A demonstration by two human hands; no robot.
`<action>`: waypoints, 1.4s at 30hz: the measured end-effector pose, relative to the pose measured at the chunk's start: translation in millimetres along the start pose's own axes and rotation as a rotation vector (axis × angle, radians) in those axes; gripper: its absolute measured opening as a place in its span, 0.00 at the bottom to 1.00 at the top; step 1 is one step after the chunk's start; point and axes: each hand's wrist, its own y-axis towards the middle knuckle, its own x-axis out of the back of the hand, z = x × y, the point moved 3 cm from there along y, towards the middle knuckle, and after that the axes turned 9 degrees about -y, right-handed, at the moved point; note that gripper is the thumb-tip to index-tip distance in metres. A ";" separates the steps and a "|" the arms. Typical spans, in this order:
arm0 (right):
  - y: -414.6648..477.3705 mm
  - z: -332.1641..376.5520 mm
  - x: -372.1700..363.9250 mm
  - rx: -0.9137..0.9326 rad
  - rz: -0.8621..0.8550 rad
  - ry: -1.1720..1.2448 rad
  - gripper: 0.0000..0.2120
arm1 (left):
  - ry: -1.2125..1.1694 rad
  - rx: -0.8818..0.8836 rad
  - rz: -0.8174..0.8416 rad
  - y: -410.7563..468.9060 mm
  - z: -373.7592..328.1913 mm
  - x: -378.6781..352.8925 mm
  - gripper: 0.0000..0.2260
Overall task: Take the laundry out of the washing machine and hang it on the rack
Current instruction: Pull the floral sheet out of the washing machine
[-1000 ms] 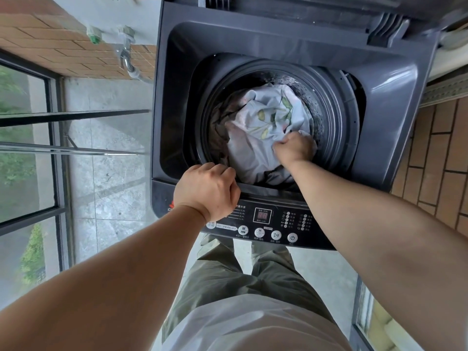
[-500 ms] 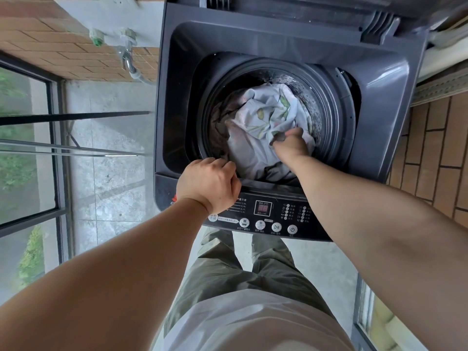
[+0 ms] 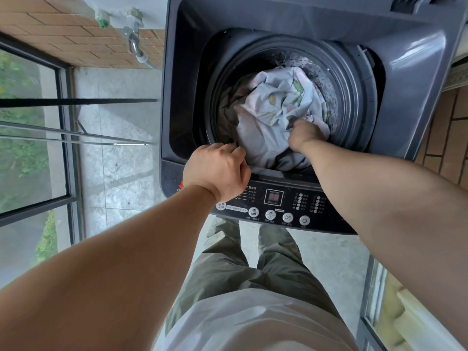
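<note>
Our right hand (image 3: pixel 304 135) has dug deeper, clutching the floral laundry (image 3: pixel 273 105). Our left hand (image 3: pixel 217 168) has slid to the drum rim (image 3: pixel 354 97), curled, hold unclear. Lift-out looks imminent.

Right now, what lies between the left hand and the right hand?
In the head view, the pale floral sheet, bunched in the drum, lies between the left hand at the drum's front edge and the right hand, which grips it.
</note>
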 end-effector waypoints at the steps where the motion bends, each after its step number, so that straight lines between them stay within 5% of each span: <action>1: -1.1 3.8 4.7 -0.024 -0.002 0.094 0.19 | -0.001 -0.001 -0.003 0.2 -0.2 0.3 0.11; 5: -23.5 20.1 23.2 -0.186 0.226 0.736 0.18 | -0.015 -0.002 -0.017 -0.7 -0.4 1.0 0.11; 13: -86.9 44.0 118.7 0.163 0.295 1.273 0.12 | -0.040 0.062 0.025 -1.2 -0.6 2.0 0.10; 17: -115.2 42.0 139.6 0.221 0.391 1.463 0.17 | -0.155 0.330 0.234 4.6 8.0 1.2 0.13; 20: -132.3 46.1 136.0 0.252 0.432 1.540 0.17 | -0.327 0.563 0.305 22.5 6.3 2.4 0.32; 22: -142.5 51.3 131.0 0.262 0.461 1.573 0.16 | -0.420 0.635 0.303 37.5 -5.4 2.2 0.34; 27: -153.9 44.3 125.2 0.237 0.474 1.663 0.16 | -0.493 0.710 0.164 60.6 -12.4 9.9 0.02; 31: -153.9 21.0 130.2 0.203 0.352 1.488 0.14 | -0.460 0.623 -0.041 59.9 -6.6 45.1 0.07; 35: -154.2 1.4 118.8 -0.073 0.209 1.315 0.11 | -0.529 0.535 -0.115 59.8 -7.0 79.0 0.07; 38: -160.2 -0.6 104.1 -0.185 0.307 1.346 0.07 | -0.545 0.454 -0.168 63.2 -19.3 104.5 0.10; 42: -168.4 9.5 95.4 -0.098 0.466 1.479 0.16 | -0.523 0.240 -0.230 61.2 -40.0 135.0 0.12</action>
